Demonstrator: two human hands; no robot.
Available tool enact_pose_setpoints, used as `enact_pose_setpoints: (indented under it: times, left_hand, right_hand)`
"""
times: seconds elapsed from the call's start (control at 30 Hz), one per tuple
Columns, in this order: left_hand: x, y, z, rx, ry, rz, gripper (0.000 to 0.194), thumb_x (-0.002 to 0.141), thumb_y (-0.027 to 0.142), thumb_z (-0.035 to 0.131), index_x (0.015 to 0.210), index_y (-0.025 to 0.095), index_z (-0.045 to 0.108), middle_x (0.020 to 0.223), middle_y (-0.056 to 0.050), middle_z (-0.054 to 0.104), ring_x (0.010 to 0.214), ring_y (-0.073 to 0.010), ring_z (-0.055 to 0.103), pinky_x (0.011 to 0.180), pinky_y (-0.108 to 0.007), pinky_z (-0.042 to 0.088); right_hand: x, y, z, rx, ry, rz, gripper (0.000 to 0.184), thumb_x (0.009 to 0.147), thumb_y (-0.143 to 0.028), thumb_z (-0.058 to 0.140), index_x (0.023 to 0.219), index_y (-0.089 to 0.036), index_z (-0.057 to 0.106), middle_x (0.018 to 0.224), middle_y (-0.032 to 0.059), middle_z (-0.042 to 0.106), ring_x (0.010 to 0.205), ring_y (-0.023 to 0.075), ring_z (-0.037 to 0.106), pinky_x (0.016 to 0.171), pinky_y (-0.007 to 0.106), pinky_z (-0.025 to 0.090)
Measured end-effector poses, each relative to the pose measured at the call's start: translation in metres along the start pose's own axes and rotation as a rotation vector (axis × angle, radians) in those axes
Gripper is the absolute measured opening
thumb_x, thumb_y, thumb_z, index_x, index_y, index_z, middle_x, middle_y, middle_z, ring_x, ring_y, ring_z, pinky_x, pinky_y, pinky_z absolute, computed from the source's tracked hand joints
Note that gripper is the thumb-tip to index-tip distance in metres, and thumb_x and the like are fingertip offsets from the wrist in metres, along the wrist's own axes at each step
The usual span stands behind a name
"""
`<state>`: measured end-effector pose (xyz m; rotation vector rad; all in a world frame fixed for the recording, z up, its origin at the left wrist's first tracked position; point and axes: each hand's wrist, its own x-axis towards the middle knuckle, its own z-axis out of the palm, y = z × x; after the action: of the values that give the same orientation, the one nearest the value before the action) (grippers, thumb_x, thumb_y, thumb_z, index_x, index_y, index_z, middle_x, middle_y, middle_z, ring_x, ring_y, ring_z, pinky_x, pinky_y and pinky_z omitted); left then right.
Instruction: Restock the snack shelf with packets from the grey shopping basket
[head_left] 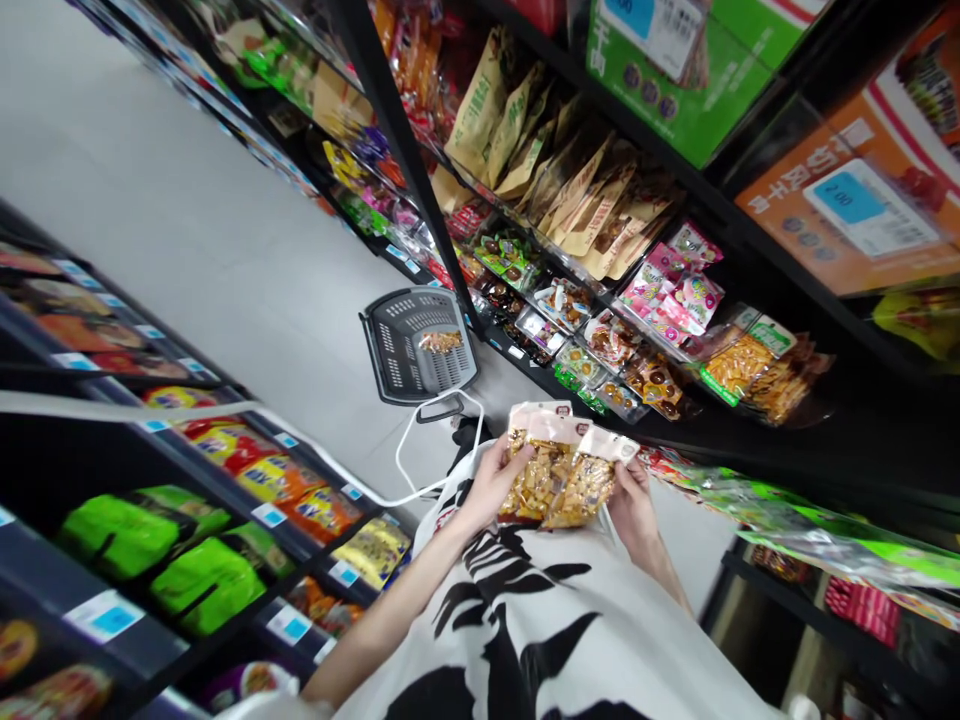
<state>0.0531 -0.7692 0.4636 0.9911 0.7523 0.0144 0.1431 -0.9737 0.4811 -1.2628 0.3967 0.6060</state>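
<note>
Several clear snack packets point(551, 480) with pale pink tops and brown pieces inside are fanned out in front of my body. My left hand point(499, 480) grips them at the left side, its thumb lying across the front. At the right, my right hand point(630, 490) pinches the top corner of the rightmost packet. Past my hands, a grey shopping basket point(382, 350) stands on the floor, and one similar-looking small packet point(440, 342) lies inside it.
Shelves of bagged snacks rise on the right, with brown paper bags point(517, 130) and pink packets point(675, 285). Another shelf on the left holds green packages point(120, 535) and price tags. Grey floor point(247, 230) runs between them. A white cable point(330, 462) crosses from the left.
</note>
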Motion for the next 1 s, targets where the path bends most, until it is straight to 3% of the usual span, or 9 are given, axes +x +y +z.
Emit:
enact_pose_setpoints:
  times: [0.13,0.23,0.37,0.47,0.57,0.67,0.77,0.9,1.0]
  left_hand:
    - [0.001,0.002,-0.001,0.031,0.013,0.022,0.044,0.084,0.048,0.075,0.114,0.017,0.066,0.108,-0.008,0.076,0.096,-0.0240,0.070,0.084,-0.031,0.053]
    - [0.002,0.003,0.000,0.064,0.032,0.041,0.045,0.081,0.047,0.078,0.112,0.016,0.067,0.107,-0.007,0.076,0.094,-0.0234,0.069,0.083,-0.030,0.053]
    - [0.003,0.001,-0.001,-0.090,0.065,-0.076,0.046,0.081,0.054,0.074,0.106,0.016,0.068,0.102,-0.006,0.077,0.095,-0.0257,0.071,0.085,-0.034,0.054]
    - [0.003,0.000,-0.002,-0.209,0.105,-0.152,0.045,0.076,0.052,0.078,0.104,0.017,0.069,0.100,-0.005,0.077,0.096,-0.0265,0.072,0.088,-0.035,0.054]
    - [0.002,0.002,-0.003,-0.198,0.081,-0.110,0.045,0.075,0.046,0.081,0.107,0.017,0.070,0.105,-0.006,0.077,0.100,-0.0262,0.072,0.094,-0.035,0.053]
    - [0.001,0.004,-0.003,-0.176,0.057,-0.077,0.048,0.075,0.045,0.081,0.113,0.018,0.069,0.109,-0.007,0.077,0.104,-0.0272,0.071,0.096,-0.037,0.053]
    - [0.001,0.005,-0.002,-0.156,0.063,-0.071,0.049,0.075,0.046,0.081,0.114,0.018,0.069,0.109,-0.007,0.077,0.104,-0.0279,0.071,0.096,-0.038,0.054]
    - [0.001,0.006,0.000,-0.115,0.046,-0.046,0.050,0.076,0.047,0.081,0.114,0.017,0.068,0.107,-0.007,0.077,0.102,-0.0275,0.071,0.094,-0.037,0.054]
    - [0.002,0.007,0.004,-0.017,0.073,-0.001,0.047,0.075,0.046,0.082,0.109,0.016,0.068,0.101,-0.006,0.077,0.093,-0.0252,0.071,0.085,-0.034,0.055]
  right_hand:
    - [0.002,0.009,0.007,0.002,0.022,0.038,0.027,0.073,-0.046,0.085,0.090,-0.028,0.073,0.100,0.0004,0.078,0.089,0.0212,0.072,0.084,0.037,0.056]
    - [-0.002,0.013,0.021,-0.108,-0.055,0.049,0.038,0.068,-0.045,0.090,0.095,-0.025,0.073,0.099,0.0027,0.078,0.085,0.0221,0.072,0.082,0.038,0.058]
    - [-0.004,0.014,0.030,-0.195,-0.143,0.117,0.043,0.062,-0.041,0.093,0.095,-0.021,0.074,0.092,0.0060,0.079,0.081,0.0256,0.073,0.081,0.042,0.059]
    - [-0.001,0.014,0.022,-0.150,-0.118,0.153,0.038,0.066,-0.046,0.088,0.093,-0.023,0.073,0.094,0.0074,0.077,0.086,0.0294,0.072,0.079,0.043,0.059]
    - [0.008,0.014,0.004,-0.120,-0.076,0.176,0.038,0.071,-0.055,0.081,0.089,-0.023,0.072,0.092,0.0083,0.075,0.083,0.0271,0.070,0.071,0.039,0.056]
    - [0.019,0.016,-0.010,-0.119,-0.110,0.038,0.049,0.089,-0.070,0.055,0.090,-0.024,0.072,0.083,0.0061,0.068,0.067,0.0170,0.060,0.058,0.032,0.047]
    - [0.026,0.019,-0.015,-0.111,-0.139,-0.101,0.059,0.097,-0.072,0.033,0.089,-0.028,0.070,0.073,0.0013,0.058,0.057,0.0125,0.047,0.049,0.028,0.037]
    - [0.025,0.021,-0.007,-0.073,-0.178,-0.157,0.052,0.092,-0.074,0.043,0.086,-0.030,0.069,0.069,0.0022,0.057,0.062,0.0168,0.053,0.051,0.029,0.043]
    - [0.019,0.019,0.004,-0.246,-0.186,-0.120,0.052,0.086,-0.077,0.052,0.087,-0.029,0.071,0.076,0.0066,0.066,0.082,0.0254,0.065,0.065,0.037,0.053]
